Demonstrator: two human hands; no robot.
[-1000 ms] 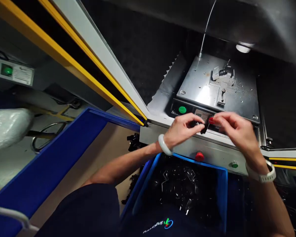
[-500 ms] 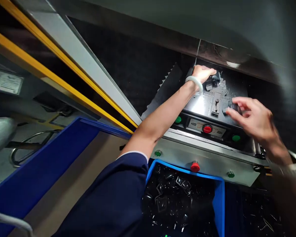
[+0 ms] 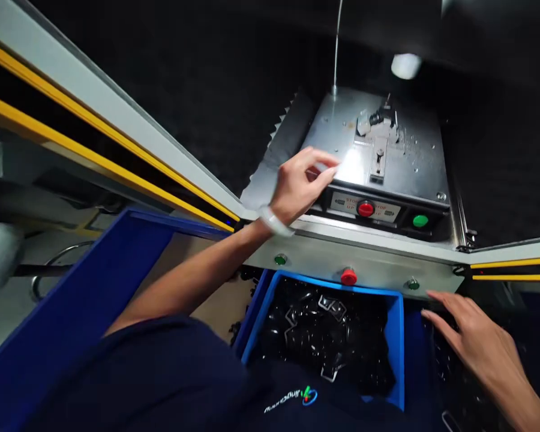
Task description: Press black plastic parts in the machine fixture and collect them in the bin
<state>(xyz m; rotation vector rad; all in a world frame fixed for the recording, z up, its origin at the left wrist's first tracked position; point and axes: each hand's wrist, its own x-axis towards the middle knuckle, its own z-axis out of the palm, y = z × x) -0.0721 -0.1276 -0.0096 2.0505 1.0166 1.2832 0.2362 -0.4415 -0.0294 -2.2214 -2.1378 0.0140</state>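
Observation:
My left hand (image 3: pixel 299 183), with a pale band at the wrist, hovers over the front left corner of the metal plate (image 3: pixel 330 132). Its thumb and forefinger are curved with a small gap between the tips, and no part shows in them. On the plate stands a metal fixture (image 3: pixel 378 141) with a dark piece on top. My right hand (image 3: pixel 477 339) is low at the right, fingers apart and holding nothing visible, above dark parts (image 3: pixel 450 366). Between the hands, a blue bin (image 3: pixel 399 354) holds many glossy black parts (image 3: pixel 315 330), some with bright rectangular edges.
Red button (image 3: pixel 365 209) and green button (image 3: pixel 420 221) sit on the plate's front. Below them, a pale panel carries a red knob (image 3: pixel 348 276) and green buttons. Yellow-edged frame bars (image 3: pixel 117 159) slant along the left. A thin cable (image 3: pixel 336 60) rises behind the plate.
My left hand has drawn back from the fixture toward the front left. My right hand has dropped away from the plate; the small dark part it held no longer shows. The view has shifted.

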